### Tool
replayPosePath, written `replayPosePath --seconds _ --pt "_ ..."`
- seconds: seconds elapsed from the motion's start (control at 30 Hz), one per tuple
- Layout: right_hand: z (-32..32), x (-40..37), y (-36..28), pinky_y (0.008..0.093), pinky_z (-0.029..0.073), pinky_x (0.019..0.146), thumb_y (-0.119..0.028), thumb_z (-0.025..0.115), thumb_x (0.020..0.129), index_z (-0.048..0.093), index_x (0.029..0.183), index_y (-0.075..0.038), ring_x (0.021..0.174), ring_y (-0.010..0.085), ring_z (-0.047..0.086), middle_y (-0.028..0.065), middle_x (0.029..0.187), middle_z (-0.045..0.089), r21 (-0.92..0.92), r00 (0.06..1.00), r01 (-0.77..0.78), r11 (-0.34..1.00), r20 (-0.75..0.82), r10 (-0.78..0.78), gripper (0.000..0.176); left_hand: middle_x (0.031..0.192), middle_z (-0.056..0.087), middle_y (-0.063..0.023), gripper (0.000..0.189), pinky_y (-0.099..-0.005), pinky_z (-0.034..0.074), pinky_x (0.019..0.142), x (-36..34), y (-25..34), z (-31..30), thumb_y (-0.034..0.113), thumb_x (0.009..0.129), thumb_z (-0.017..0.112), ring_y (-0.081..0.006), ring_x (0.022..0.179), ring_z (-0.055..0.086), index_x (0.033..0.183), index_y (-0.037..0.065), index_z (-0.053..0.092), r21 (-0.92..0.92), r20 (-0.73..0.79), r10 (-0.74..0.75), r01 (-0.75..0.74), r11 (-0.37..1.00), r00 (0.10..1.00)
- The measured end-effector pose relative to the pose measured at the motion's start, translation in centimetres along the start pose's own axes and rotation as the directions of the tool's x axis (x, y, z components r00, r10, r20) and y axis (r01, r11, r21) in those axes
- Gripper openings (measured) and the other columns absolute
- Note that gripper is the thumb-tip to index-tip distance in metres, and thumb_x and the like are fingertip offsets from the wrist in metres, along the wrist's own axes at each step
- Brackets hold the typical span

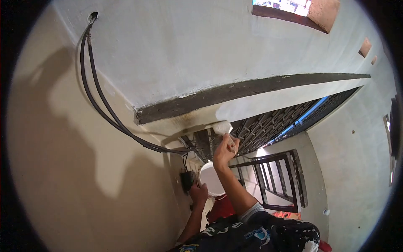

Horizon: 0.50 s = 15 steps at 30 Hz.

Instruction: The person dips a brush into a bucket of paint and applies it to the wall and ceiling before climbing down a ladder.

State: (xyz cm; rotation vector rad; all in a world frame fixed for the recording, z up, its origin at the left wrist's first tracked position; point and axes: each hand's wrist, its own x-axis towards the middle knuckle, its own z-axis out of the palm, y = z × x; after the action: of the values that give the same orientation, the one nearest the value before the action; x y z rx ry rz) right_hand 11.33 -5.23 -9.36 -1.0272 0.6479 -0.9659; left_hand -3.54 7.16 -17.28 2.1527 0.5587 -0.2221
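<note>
My right hand (226, 150) is closed round the handle of a paintbrush (223, 127), whose broad pale head points up and left beneath the white wall strip. My left hand (198, 193) is at the rim of a white bucket (212, 179), its fingers wrapped on the near left edge. White paint seems to fill the bucket. The brush is above the bucket, apart from it. Wet-looking white (235, 110) covers part of the strip right of a yellowish stained patch (184, 119).
Black cables (110, 115) hang from a wall hole and run down to the grille (268, 126). A dark ledge (243, 90) crosses above. A black box (187, 181) is by my left hand. At the right stands a dark metal frame (297, 180).
</note>
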Motion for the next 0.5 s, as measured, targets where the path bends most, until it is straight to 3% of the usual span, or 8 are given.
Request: replayPosePath --seconds 0.03,0.07,0.1,0.17,0.27,0.33,0.4,0.5 --pt "1.0 0.0 -2.2 0.0270 0.049 0.075 -0.019 0.066 0.095 0.053 0.094 -0.001 0.076 0.0119 0.057 0.0081 0.084 0.060 -0.096 0.999 -0.029 0.995 -0.025 0.027 0.022 0.096 0.069 -0.0278 0.039 -0.0471 0.052 0.082 0.7 -1.8 0.9 0.021 0.074 0.065 -0.0431 0.096 0.067 0.103 -0.004 0.068 -0.026 0.037 -0.031 0.032 0.999 0.999" --pt "1.9 0.1 -3.5 0.0270 0.049 0.075 -0.019 0.066 0.095 0.053 0.094 -0.001 0.076 0.0119 0.057 0.0081 0.084 0.060 -0.094 0.999 -0.042 0.995 -0.027 0.040 0.022 0.097 0.069 -0.0280 0.039 -0.0476 0.052 0.083 1.1 -3.1 1.1 0.021 0.074 0.065 -0.0439 0.097 0.066 0.104 -0.004 0.068 -0.046 0.075 -0.062 0.066 0.997 0.995" --pt "2.5 0.2 -4.5 0.0280 0.050 0.077 -0.018 0.066 0.095 0.053 0.096 0.000 0.079 0.0136 0.059 0.0092 0.085 0.061 -0.013 0.999 -0.039 0.999 -0.021 0.039 0.022 0.097 0.069 -0.0280 0.039 -0.0476 0.052 0.083 1.1 -3.2 1.0 0.021 0.074 0.065 -0.0439 0.097 0.066 0.104 -0.004 0.068 -0.029 0.070 -0.069 0.071 0.997 0.995" --pt "2.7 -0.2 -7.2 0.0301 0.051 0.083 -0.017 0.065 0.095 0.052 0.100 0.000 0.086 0.0177 0.063 0.0135 0.094 0.063 0.131 0.999 -0.030 0.991 0.021 0.028 0.022 0.081 0.070 -0.0228 0.029 -0.0461 0.052 0.072 0.7 -2.4 1.0 0.016 0.074 0.065 -0.0331 0.077 0.070 0.088 -0.009 0.067 -0.098 0.002 -0.049 0.049 0.994 0.999" --pt "2.2 -0.8 -9.1 0.0312 0.052 0.086 -0.017 0.064 0.095 0.051 0.103 0.000 0.087 0.0184 0.063 0.0150 0.099 0.063 0.215 1.000 0.014 0.977 0.024 -0.020 0.023 0.082 0.070 -0.0237 0.028 -0.0455 0.052 0.072 -0.2 -1.6 0.9 0.015 0.075 0.065 -0.0342 0.078 0.070 0.088 -0.009 0.067 0.006 -0.053 0.007 -0.007 1.000 0.999" --pt "2.0 -1.0 -7.6 0.0317 0.052 0.088 -0.018 0.064 0.095 0.049 0.105 -0.001 0.088 0.0189 0.064 0.0162 0.101 0.061 0.216 0.997 0.043 0.975 0.048 -0.055 0.024 0.084 0.070 -0.0238 0.029 -0.0451 0.052 0.073 -0.6 -1.5 1.1 0.015 0.075 0.065 -0.0347 0.079 0.070 0.090 -0.009 0.067 -0.004 -0.053 0.040 -0.041 0.999 0.998" --pt "2.1 -1.3 -5.1 0.0333 0.052 0.090 -0.017 0.065 0.095 0.048 0.104 -0.001 0.090 0.0192 0.064 0.0145 0.099 0.062 0.169 0.998 -0.042 0.985 0.062 0.032 0.024 0.085 0.070 -0.0240 0.029 -0.0446 0.052 0.074 -1.0 -1.3 0.8 0.015 0.075 0.065 -0.0352 0.080 0.070 0.091 -0.009 0.068 -0.017 -0.053 0.070 -0.071 0.997 0.996" --pt "0.8 -1.6 -1.3 0.0291 0.049 0.081 -0.020 0.063 0.095 0.051 0.095 -0.003 0.083 0.0141 0.060 0.0083 0.089 0.062 0.075 0.997 -0.059 0.995 0.060 0.055 0.021 0.088 0.070 -0.0243 0.031 -0.0444 0.052 0.076 -0.9 -0.7 0.4 0.015 0.074 0.066 -0.0366 0.083 0.070 0.094 -0.009 0.068 -0.053 -0.030 0.093 -0.094 0.994 0.995"
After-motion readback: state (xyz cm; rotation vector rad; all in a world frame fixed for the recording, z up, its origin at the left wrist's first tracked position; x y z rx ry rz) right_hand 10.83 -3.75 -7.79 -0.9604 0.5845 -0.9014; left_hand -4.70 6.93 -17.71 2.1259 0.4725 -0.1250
